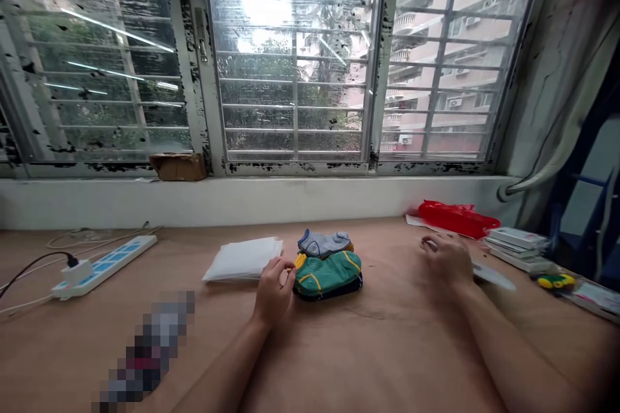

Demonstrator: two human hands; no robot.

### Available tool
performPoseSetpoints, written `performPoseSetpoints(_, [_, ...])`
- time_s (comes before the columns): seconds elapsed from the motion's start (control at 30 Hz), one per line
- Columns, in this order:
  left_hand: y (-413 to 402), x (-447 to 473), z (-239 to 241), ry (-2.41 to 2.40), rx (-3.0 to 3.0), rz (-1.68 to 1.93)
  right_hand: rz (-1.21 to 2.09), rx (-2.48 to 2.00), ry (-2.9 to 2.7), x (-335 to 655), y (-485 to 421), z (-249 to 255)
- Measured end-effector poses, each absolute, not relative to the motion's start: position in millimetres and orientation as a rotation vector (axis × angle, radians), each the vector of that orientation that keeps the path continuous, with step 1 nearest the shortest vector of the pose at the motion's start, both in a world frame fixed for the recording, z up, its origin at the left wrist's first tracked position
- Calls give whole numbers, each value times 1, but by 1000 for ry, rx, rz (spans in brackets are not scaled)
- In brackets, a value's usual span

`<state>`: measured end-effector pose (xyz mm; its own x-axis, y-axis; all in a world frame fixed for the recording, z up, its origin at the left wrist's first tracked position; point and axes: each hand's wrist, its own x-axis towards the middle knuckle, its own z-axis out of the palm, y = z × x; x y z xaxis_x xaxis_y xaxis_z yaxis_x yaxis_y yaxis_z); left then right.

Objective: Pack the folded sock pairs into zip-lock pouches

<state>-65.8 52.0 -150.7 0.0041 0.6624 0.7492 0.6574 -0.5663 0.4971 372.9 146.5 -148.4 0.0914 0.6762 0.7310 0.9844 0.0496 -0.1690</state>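
Note:
A small pile of folded socks lies mid-table: a green pair with yellow stripes [329,273] in front, a grey-blue pair [323,243] behind it. My left hand [274,288] rests against the left side of the green pair, fingers curled at its edge. A stack of white plastic bags [243,259] lies just left of that hand. My right hand [446,259] lies on the table to the right of the socks, fingers curled loosely, holding nothing that I can make out.
A red plastic bag [458,217] and a stack of booklets [517,246] sit at the right. A small yellow-green object [556,281] lies beyond them. A power strip [104,266] with cables is at the left. A cardboard box [177,166] sits on the window sill.

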Motion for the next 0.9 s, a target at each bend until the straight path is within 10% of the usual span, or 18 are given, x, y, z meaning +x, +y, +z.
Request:
performPoseSetpoints(0.73, [50, -60, -145, 1507, 2302, 1704, -648, -1606, -1432, 351, 117, -99])
performPoseSetpoints(0.9, [38, -56, -141, 1368, 2350, 1694, -174, -1247, -2011, 307, 73, -41])
